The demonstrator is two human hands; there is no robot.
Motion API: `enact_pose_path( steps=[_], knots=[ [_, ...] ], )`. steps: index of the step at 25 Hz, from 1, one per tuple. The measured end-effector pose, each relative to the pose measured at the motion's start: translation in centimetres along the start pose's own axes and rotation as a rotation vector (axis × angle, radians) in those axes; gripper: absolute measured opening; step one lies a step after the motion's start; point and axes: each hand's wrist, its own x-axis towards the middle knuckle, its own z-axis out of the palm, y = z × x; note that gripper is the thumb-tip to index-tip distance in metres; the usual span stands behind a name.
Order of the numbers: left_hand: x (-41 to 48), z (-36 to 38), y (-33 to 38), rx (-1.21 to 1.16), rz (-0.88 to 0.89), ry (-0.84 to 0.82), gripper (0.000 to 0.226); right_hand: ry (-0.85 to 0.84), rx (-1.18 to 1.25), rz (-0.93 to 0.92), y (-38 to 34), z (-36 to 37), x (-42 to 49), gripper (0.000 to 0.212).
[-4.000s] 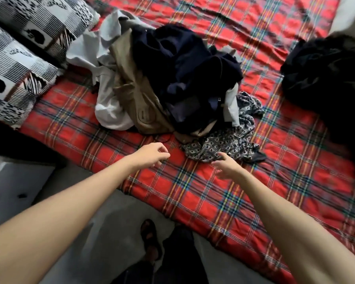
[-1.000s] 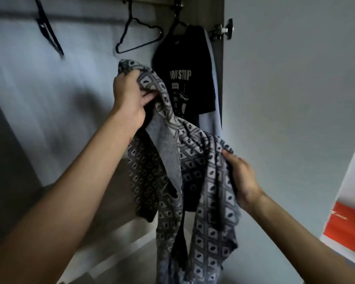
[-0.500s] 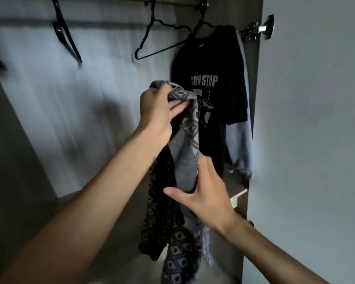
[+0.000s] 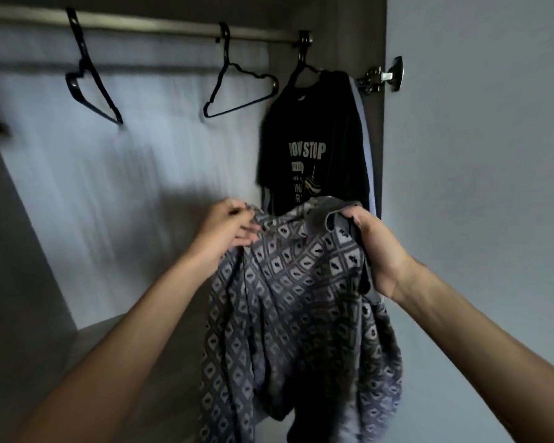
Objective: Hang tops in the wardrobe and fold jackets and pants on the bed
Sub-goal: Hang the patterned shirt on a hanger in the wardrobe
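Your left hand (image 4: pixel 227 228) pinches one upper edge of the patterned top (image 4: pixel 295 298), with the arm stretched forward. The top hangs spread between both hands at the wardrobe (image 4: pixel 109 203), below the empty hanger (image 4: pixel 237 91), probably so that its neck opens for it. Your right hand (image 4: pixel 375 247) grips the collar side with the wrist bent, in front of the black T-shirt (image 4: pixel 314 145).

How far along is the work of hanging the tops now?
Done: a black T-shirt hangs on the rail. In hand: the left hand and right hand both grip the patterned top. Left: it is on no hanger yet; an empty hanger hangs beside the T-shirt.
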Motion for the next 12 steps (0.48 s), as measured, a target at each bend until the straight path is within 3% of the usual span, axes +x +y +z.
enact_pose_path(
  steps=[6,9,12],
  knots=[
    [-3.1,4.2,-1.9,0.044,0.208,-0.598,0.033,-0.039,-0.187,0.112,-0.8,-1.4,0.2,0.05],
    [-3.4,6.5,-3.1,-0.02,0.28,-0.551,0.017,-0.014,-0.306,0.057,-0.6,-2.0,-0.1,0.034],
    [-2.8,7.4,-4.5,-0.209,0.158,-0.54,0.01,-0.077,-0.301,0.06,-1.2,-3.3,-0.7,0.033]
  ],
)
